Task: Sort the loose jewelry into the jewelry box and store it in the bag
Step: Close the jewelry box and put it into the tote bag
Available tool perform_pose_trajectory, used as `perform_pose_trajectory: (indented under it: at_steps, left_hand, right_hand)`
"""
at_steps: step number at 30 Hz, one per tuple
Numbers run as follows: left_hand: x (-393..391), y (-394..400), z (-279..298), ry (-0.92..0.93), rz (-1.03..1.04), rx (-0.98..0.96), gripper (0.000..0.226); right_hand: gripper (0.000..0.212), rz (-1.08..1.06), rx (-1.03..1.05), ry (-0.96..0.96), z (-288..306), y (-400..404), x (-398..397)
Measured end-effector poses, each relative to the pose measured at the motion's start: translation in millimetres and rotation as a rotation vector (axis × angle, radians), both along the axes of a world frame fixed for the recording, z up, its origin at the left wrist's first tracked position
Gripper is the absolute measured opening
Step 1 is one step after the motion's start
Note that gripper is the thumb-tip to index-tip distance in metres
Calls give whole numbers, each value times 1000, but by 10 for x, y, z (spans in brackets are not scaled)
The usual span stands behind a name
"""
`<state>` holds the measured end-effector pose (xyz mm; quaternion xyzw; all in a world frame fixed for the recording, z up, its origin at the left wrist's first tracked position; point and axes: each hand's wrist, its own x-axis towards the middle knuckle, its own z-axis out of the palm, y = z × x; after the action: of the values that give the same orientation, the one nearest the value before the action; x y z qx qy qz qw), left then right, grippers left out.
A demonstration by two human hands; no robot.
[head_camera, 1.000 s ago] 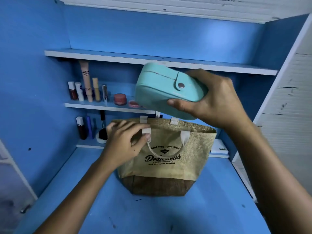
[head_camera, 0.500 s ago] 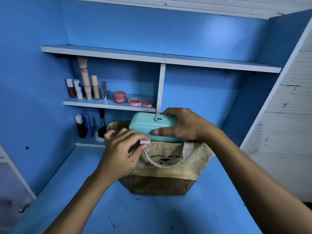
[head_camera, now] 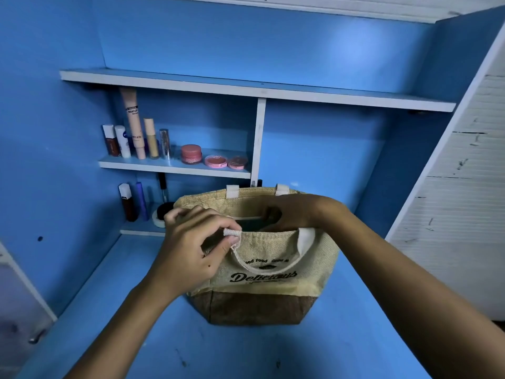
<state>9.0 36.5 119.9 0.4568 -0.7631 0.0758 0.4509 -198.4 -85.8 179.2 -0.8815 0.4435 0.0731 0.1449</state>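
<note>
Head view: left hand (head_camera: 191,250) pinches the near rim of the bag (head_camera: 273,272), holding its mouth wide. Right hand (head_camera: 284,214) reaches inside from 3 o'clock, its grip hidden; bare worktop (head_camera: 218,351) lies at 6 o'clock.

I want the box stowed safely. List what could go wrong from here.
1. The left hand alone pinches the near rim of the bag open; if it slips, the soft mouth may close around the right hand inside.
2. The bag stands close to the cosmetics behind; a tug could tip them.

Cosmetics (head_camera: 153,140) on blue shelves (head_camera: 175,166)
</note>
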Motion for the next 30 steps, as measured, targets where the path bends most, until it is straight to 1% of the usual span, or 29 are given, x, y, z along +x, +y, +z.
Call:
perform_pose_trajectory:
  at_steps: [2,7,8,9,11,13,14,16,19,22,24,25,28,30]
  left_hand:
    - [11,8,20,2,-16,28,9]
    - [34,-3,104,-38,-51,121,11]
    - [35,-21,133,-53,-68,136,11]
    - [33,-45,166,-69,-93,153,15]
    - [6,-102,258,-100,-144,210,32]
    - [-76,-160,377,-138,-113,321,49]
    - [-129,-196,438,-166,-69,384,51]
    - [-264,-290,548,-205,-27,492,45]
    - [-514,-468,698,-227,-88,666,34]
    - [-771,-688,801,-367,-81,771,31]
    - [-937,-837,810,-468,-64,836,30]
    - [-1001,-906,798,-511,-53,877,31]
    - [-1206,-998,795,-653,11,988,43]
    - [-1302,-1034,774,-683,50,1020,47]
  right_hand:
    - [35,-33,-11,-31,32,24,-58]
    - [15,-174,-116,-237,171,73,-318]
    - [14,-209,-145,-280,199,80,-378]
    - [15,-241,-172,-316,216,75,-443]
    - [18,-304,-232,-353,239,75,-570]
    - [18,-361,-274,-343,246,82,-696]
    - [17,-389,-272,-337,241,86,-754]
    - [13,-438,-228,-341,224,99,-865]
    - [14,-498,-159,-349,203,119,-977]
    - [11,-516,-101,-326,190,126,-1017]
    - [12,-530,-37,-314,180,130,-1022]
    - [14,-536,-7,-306,177,122,-1009]
    - [13,-540,47,-264,202,124,-1000]
    - [11,-541,71,-222,225,135,-985]
